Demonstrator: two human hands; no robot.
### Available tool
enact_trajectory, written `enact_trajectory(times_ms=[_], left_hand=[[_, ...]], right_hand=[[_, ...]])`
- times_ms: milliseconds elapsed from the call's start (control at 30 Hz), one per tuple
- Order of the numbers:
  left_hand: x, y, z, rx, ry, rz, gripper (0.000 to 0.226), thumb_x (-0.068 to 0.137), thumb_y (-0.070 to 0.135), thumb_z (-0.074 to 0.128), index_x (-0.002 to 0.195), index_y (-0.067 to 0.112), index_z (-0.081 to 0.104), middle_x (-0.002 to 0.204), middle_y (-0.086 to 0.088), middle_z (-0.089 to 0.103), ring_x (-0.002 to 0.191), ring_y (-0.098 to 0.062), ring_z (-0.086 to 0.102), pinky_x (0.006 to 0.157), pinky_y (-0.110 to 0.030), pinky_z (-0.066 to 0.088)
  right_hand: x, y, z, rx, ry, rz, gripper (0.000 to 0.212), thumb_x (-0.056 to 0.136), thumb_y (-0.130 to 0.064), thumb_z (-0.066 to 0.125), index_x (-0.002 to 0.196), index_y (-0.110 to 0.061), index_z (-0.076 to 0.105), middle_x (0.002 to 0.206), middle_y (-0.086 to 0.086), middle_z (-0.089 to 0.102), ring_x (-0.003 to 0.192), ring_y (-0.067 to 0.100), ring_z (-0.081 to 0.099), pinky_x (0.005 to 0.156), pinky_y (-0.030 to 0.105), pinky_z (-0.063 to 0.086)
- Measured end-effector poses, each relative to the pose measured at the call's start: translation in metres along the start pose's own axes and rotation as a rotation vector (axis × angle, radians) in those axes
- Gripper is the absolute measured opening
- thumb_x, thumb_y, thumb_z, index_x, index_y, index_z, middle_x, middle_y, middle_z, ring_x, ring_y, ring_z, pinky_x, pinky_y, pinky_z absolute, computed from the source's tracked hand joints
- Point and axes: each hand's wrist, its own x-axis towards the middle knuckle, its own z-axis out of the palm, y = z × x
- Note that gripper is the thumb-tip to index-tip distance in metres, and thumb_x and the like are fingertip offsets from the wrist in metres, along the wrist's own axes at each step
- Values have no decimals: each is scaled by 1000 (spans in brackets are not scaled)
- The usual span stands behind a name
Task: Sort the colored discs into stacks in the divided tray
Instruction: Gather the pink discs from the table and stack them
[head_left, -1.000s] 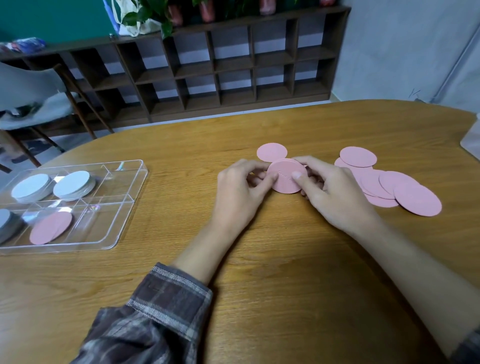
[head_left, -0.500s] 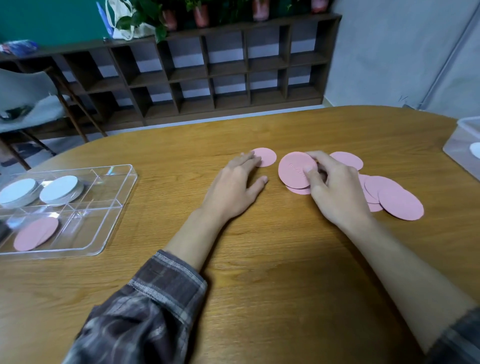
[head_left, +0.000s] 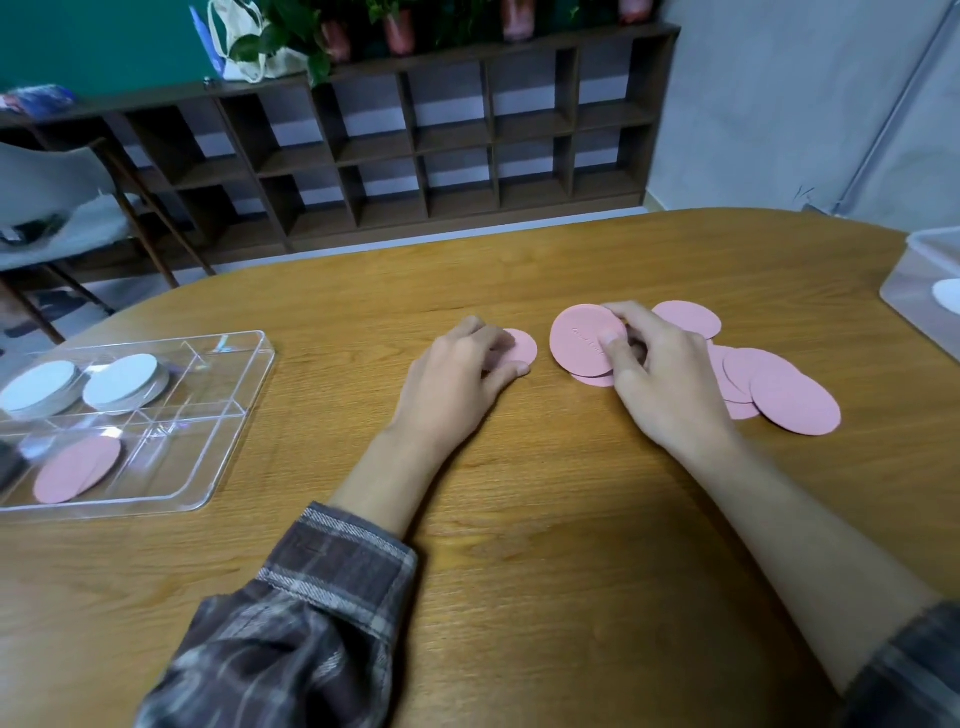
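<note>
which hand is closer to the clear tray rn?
Left. The left hand rests mid-table, right of the tray, fingers on a small disc. The right hand is farther right, holding a stack of pink discs.

One wide-angle camera, worn on the head, looked forward and down over the wooden table (head_left: 519, 545) from close range. The left hand (head_left: 457, 384) and right hand (head_left: 665, 384) sat mid-frame, the divided tray (head_left: 208, 447) at left, a cubby shelf (head_left: 441, 156) beyond.
</note>
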Motion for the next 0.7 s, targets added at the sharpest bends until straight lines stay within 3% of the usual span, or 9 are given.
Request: enact_trajectory(times_ms=[100, 200, 367, 467, 600, 700], left_hand=[[-11, 1, -5, 51, 43, 70, 30, 105, 46, 51, 109, 24, 70, 103, 6, 68, 94, -25, 68, 75, -47, 56], [-22, 5, -8, 48, 106, 112, 36, 109, 44, 37, 107, 22, 65, 101, 5, 69, 92, -26, 67, 73, -47, 56], [-31, 14, -13, -30, 238, 134, 24, 111, 28, 46, 99, 16, 62, 96, 3, 66, 91, -22, 60, 82, -40, 51], [-28, 14, -12, -63, 291, 111, 21, 109, 21, 50, 98, 11, 65, 93, 0, 65, 87, -20, 58, 80, -31, 47], [-26, 16, -9, -185, 323, 83, 14, 105, 12, 59, 98, 10, 71, 89, 3, 70, 80, -10, 59, 77, -10, 39], [-26, 18, -6, -278, 285, 26, 13, 102, 17, 64, 107, 13, 75, 78, 9, 70, 70, -8, 63, 71, -20, 49]], right_hand=[[-1, -1, 0, 5, -11, 1, 28, 102, -15, 56, 126, -22, 68, 92, -12, 66, 81, 2, 58, 70, -2, 36], [-2, -4, 0, 19, -26, -11, 27, 102, -18, 57, 126, -24, 69, 90, -16, 65, 82, -6, 58, 69, -2, 35], [-3, -5, 1, 60, -26, -11, 27, 103, -19, 55, 124, -27, 69, 97, -11, 71, 89, 4, 60, 72, -1, 37], [-2, -5, 3, 73, -26, 1, 27, 102, -19, 56, 123, -28, 70, 92, -15, 70, 90, 7, 63, 73, 2, 38], [-3, -4, 6, 119, -84, -9, 29, 104, -20, 52, 123, -32, 70, 78, -19, 68, 80, 10, 65, 82, 28, 53], [-5, -4, 10, 138, -130, -27, 32, 104, -21, 49, 123, -38, 69, 73, -20, 67, 77, 9, 65, 85, 37, 55]])
